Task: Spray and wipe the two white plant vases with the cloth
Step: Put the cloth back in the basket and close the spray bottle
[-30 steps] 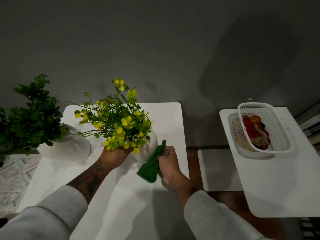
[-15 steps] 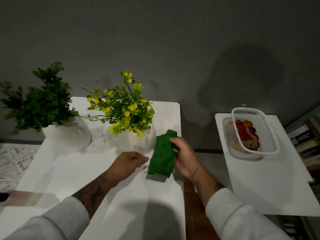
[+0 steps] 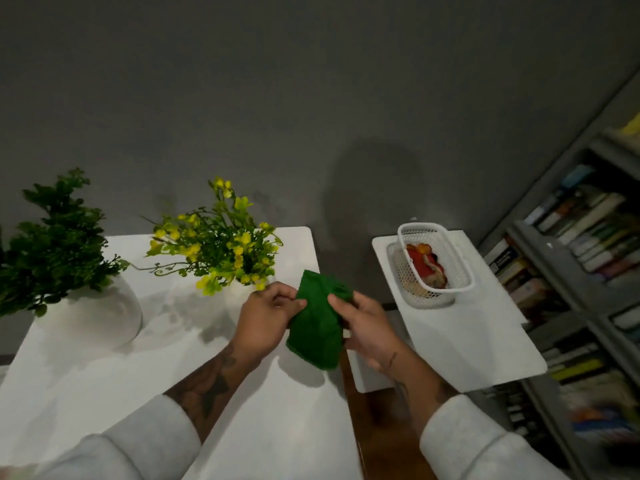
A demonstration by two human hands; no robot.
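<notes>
Head cam: left hand and right hand both pinch the green cloth above the tabletop's right edge. Probably refolding between wipes. Yellow-flower vase mostly hidden; green-plant vase left edge. Next: spray bottle, unseen.

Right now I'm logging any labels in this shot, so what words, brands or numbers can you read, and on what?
None can be read.
Book spines on the shelf: print too small and blurred.
Red item in the white basket: no legible text.
Green cloth, both vases, tables: no writing visible.
</notes>
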